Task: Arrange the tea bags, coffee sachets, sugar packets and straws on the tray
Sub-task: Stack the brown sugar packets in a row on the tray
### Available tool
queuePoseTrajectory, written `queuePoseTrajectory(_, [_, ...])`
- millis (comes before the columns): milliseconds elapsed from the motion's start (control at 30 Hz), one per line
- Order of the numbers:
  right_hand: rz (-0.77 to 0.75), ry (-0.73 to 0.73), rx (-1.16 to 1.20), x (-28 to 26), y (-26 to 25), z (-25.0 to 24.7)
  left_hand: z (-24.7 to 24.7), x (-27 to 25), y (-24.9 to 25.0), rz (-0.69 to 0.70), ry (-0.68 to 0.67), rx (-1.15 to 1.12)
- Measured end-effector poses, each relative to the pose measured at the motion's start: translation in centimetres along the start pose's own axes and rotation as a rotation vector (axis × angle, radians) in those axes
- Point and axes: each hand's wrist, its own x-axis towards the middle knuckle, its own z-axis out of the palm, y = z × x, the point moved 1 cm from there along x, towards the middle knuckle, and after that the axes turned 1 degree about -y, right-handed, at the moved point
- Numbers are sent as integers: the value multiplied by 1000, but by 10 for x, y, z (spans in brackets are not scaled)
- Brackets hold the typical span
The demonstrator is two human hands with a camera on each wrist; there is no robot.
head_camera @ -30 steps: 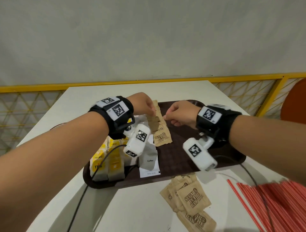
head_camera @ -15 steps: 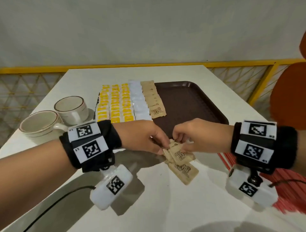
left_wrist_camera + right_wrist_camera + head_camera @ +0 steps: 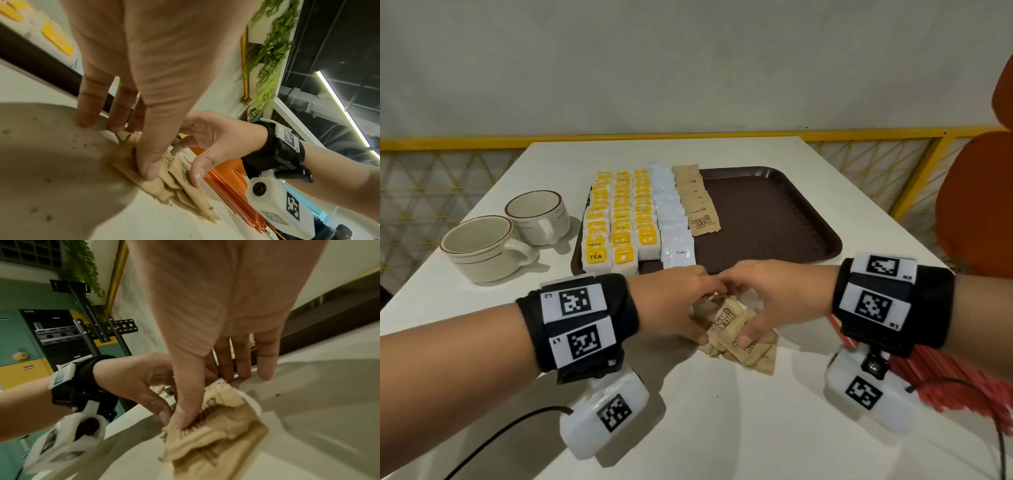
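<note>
— Pressing down on the loose heap of sugar packets (image 3: pixel 736 334), are my hands?

— Yes. Your left hand (image 3: pixel 674 301) and right hand (image 3: pixel 780 294) meet over that heap on the bench (image 3: pixel 722 428), just off the tray's near edge. Your left thumb (image 3: pixel 150 168) lies flat on the top packets, with the other left fingers (image 3: pixel 86 113) straight and tips down beside them. Your right thumb (image 3: pixel 183 417) presses into the brown paper; your right fingers (image 3: pixel 265 366) are straight and slightly spread, tips down at the heap's far side.

— And the tray (image 3: pixel 774 219)?

— Its left part carries three rows of yellow tea bags (image 3: pixel 619 222), then a row of white coffee sachets (image 3: pixel 671 216), then a row of sugar packets (image 3: pixel 697 205). The right part is bare brown.

— The straws (image 3: pixel 945 380)?

— The red bundle lies on the bench towards its near right corner, under your right wrist. Two cups (image 3: pixel 482 246) stand near the left edge, beside the tray.
</note>
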Motion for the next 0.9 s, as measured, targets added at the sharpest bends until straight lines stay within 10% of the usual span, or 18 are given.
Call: queuePoseTrajectory(900, [102, -232, 82, 1, -27, 18, -9, -24, -23, -135, -86, -301])
